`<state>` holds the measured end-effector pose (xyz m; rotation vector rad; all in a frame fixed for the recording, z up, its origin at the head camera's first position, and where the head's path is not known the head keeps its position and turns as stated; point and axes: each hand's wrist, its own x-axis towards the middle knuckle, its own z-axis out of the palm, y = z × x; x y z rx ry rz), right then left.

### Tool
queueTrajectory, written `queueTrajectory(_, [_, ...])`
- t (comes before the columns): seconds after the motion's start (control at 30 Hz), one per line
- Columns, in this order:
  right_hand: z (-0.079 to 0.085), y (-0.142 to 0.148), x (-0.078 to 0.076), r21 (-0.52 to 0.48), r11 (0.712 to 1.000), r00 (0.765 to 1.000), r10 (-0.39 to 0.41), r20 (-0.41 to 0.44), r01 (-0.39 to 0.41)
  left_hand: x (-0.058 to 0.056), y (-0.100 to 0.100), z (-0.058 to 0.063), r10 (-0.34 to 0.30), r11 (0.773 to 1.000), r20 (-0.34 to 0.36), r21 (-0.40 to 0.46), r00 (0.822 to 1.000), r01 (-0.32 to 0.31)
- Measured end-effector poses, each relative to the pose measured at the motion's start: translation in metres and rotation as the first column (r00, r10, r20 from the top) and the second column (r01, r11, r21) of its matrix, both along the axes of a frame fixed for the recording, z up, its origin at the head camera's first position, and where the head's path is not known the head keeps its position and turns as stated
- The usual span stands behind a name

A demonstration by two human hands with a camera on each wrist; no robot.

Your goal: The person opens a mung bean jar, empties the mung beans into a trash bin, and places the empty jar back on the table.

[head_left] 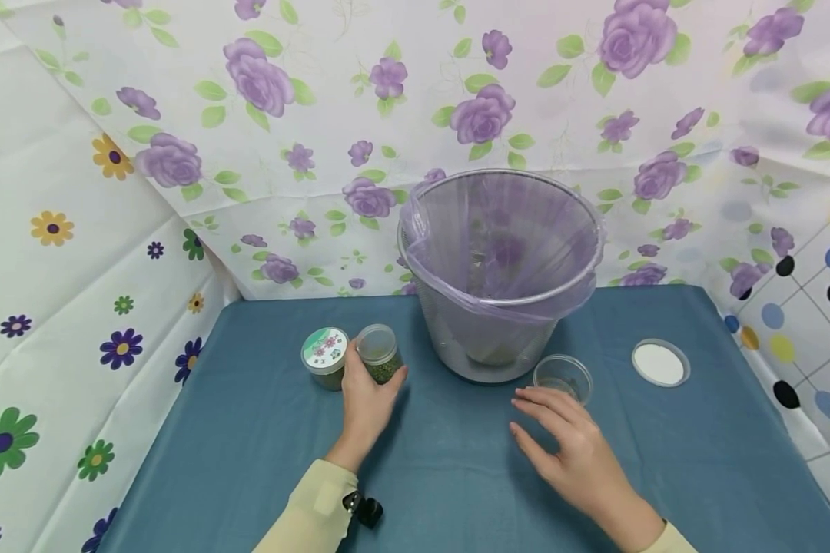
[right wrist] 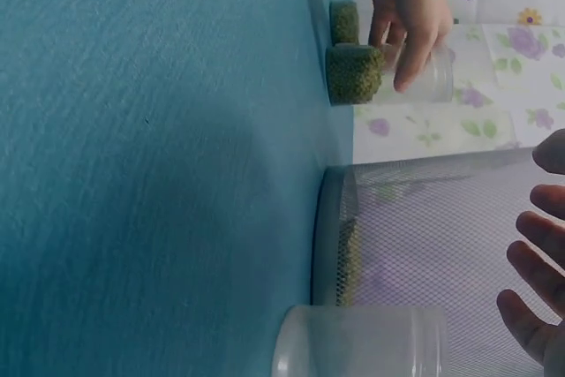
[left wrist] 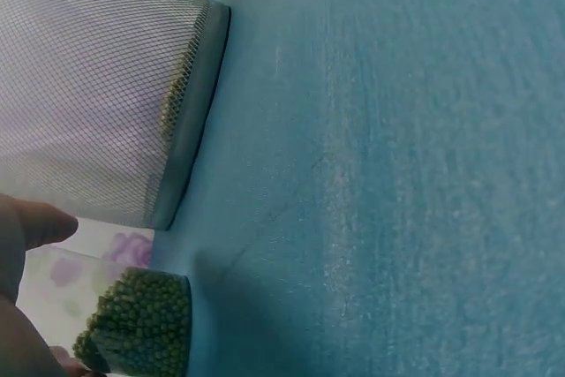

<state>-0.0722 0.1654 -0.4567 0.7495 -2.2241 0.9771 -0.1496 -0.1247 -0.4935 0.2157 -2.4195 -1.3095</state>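
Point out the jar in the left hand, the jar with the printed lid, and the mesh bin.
Held jar (head_left: 383, 369): head view, green-filled side.
Printed-lid jar (head_left: 324, 349): head view, lid top.
Mesh bin (head_left: 487, 342): head view, outer wall.

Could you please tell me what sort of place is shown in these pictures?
Probably a small staged tabletop set-up: patterned sheets rise close behind and beside a blue-topped table, where a bag-lined mesh bin stands among clear jars. The wider room is out of view.
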Motion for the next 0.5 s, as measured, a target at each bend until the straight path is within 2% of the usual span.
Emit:
queueTrajectory(0.3, [0.0,-0.003,0.002,0.025,1.0,1.0,-0.002,0.027,0.002,-0.001,-0.003,-0.012,0.003,0.999,0.042,0.035,0.999,-0.004])
queueTrajectory(0.5, [0.003,-0.003,0.001,0.026,1.0,0.999,-0.009,0.033,0.008,0.006,0.003,-0.013,-0.057,0.998,0.038,0.031,0.998,0.056])
